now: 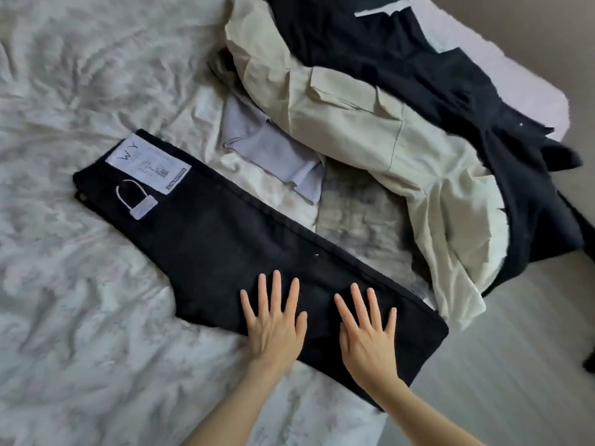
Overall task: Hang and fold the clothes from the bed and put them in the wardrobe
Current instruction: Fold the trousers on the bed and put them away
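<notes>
A pair of black trousers [225, 239] lies flat on the bed [80, 91], stretched diagonally from the middle of the bedspread toward the bed's near right edge, where its lower end reaches that edge. Both hands rest on this lower part of the garment, palms down. The left hand [273, 320] has its fingers straight and fanned out, lying flat on the cloth near the trousers' left border; the right hand [367, 333] lies just beside it, also with straight, spread fingers pressing the fabric, gripping nothing. At the far end of the trousers sits a white paper label [148, 165] with handwritten letters and printed lines too small to read, and just below it a small white tag [141, 207] on a looped cord lies on the black cloth. Beside the trousers, toward the right edge of the bed, a loose heap of clothes is piled: a pale lilac garment [273, 156] crumpled next to the trousers, a cream garment [370, 130] with a flap pocket draped over it, and a dark navy garment [450, 91] lying across the top and spilling toward the bed's far right corner. Under the heap a greyish patterned cloth [360, 217] shows, possibly another garment, though the blur makes that hard to tell. The bedspread is white, patterned and wrinkled.
</notes>
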